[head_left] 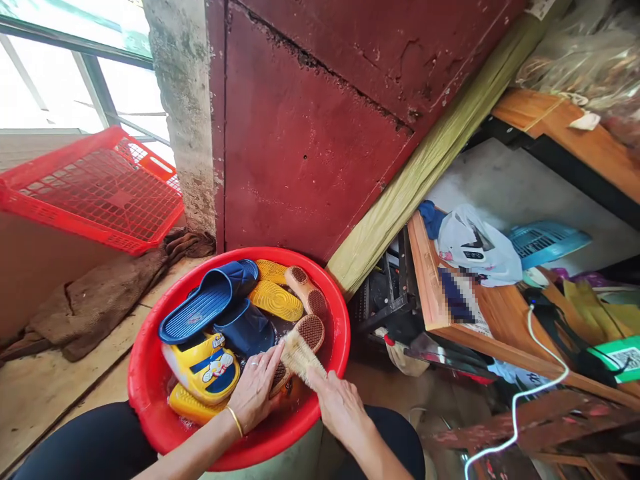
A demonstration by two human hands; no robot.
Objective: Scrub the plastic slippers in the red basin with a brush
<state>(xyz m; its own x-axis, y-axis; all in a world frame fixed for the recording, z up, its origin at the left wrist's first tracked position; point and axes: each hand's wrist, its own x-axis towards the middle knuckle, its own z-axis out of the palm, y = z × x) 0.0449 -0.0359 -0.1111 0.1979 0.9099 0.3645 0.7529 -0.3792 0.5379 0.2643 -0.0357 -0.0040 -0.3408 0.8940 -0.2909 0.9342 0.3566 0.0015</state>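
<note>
Head view | right hand [343, 403] is gripping brush [301, 357], its length running far-left across brown-soled shoe [310, 331] | left hand [254, 388], nearer shoe, is touching it; grip unclear.

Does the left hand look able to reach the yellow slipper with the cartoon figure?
Probably yes: the cartoon slipper lies beside the left hand, nothing visible between them, though that hand seems to steady a brown-soled shoe.

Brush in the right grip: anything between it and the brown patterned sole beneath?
Nothing visible: the brush overlaps the brown patterned sole, though contact is hidden. The left grip sits at the brush's side, not between.
</note>
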